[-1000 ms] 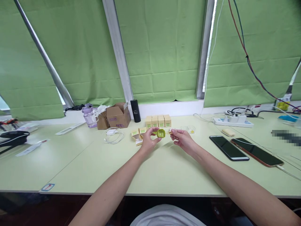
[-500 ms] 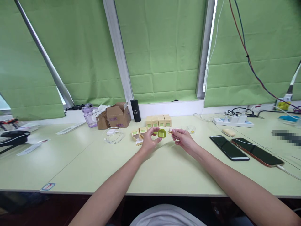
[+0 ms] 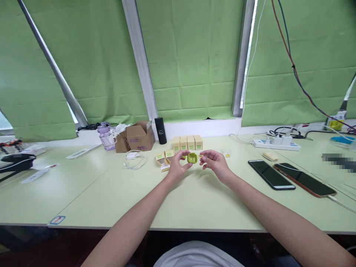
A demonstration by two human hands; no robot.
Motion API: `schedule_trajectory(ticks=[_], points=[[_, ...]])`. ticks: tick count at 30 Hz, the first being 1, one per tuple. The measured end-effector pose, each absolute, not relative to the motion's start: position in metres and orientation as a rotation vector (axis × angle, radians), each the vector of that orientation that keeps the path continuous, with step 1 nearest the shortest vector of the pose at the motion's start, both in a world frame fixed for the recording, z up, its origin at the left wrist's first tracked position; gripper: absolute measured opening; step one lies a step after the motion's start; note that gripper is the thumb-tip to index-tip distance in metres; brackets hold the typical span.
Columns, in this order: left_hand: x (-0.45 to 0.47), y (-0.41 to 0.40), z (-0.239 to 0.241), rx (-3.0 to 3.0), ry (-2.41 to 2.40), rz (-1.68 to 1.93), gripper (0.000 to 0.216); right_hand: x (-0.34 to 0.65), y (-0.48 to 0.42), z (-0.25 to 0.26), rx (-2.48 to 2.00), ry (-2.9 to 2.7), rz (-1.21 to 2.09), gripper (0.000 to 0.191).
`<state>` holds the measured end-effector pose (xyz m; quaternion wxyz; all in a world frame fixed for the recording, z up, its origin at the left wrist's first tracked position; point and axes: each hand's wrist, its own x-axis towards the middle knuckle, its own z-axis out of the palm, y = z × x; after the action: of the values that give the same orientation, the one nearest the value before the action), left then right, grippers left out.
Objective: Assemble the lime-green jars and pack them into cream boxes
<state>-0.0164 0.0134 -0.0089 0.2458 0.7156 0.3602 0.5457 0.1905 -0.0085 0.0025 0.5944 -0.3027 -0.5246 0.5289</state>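
Between the fingertips and thumb of my left hand (image 3: 177, 166) is a small olive-green square case (image 3: 192, 158), its hollow side facing me. My right hand (image 3: 215, 163) is just right of the case, thumb and forefinger pinched together. A tiny yellowish bit shows at those fingertips, too small to name. Behind my left hand lie opened small cardboard boxes (image 3: 160, 158). Further back, several closed cream boxes (image 3: 183, 142) with green label squares stand in a row. Clear plastic containers (image 3: 226, 152), one with a yellow spot, sit beyond my right hand.
On the right lie a black phone (image 3: 271, 174), another phone (image 3: 304, 179) with a cable, and a white power strip (image 3: 276, 144). To the left are a white charger (image 3: 133, 156) with coiled cable, a brown carton (image 3: 140, 137), a purple bottle (image 3: 105, 138) and a black cylinder (image 3: 160, 131).
My right hand has shifted slightly left and up, closer to the green case, and its fingers now cover more of the small yellowish piece. The left hand has barely moved.
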Motion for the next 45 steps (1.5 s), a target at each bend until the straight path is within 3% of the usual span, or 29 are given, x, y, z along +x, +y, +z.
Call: schedule_trajectory(ticks=[7, 15, 27, 34, 45], points=[[-0.015, 0.009, -0.006, 1.994, 0.976, 1.508, 0.045, 0.187, -0.01, 0.003, -0.684, -1.286, 1.106, 0.042], [-0.013, 0.002, -0.003, 2.066, 0.956, 1.523, 0.043, 0.182, -0.015, -0.005, -0.797, -1.52, 0.707, 0.015], [-0.011, -0.007, 0.002, 2.146, 0.942, 1.493, 0.042, 0.185, -0.018, -0.006, -0.889, -1.865, -0.076, 0.023], [-0.009, -0.01, 0.005, 2.16, 0.922, 1.499, 0.041, 0.184, -0.018, -0.006, -0.96, -1.932, -0.234, 0.029], [-0.009, -0.009, 0.003, 2.227, 0.921, 1.471, 0.044, 0.182, -0.012, -0.008, -0.811, -1.854, -0.415, 0.018]])
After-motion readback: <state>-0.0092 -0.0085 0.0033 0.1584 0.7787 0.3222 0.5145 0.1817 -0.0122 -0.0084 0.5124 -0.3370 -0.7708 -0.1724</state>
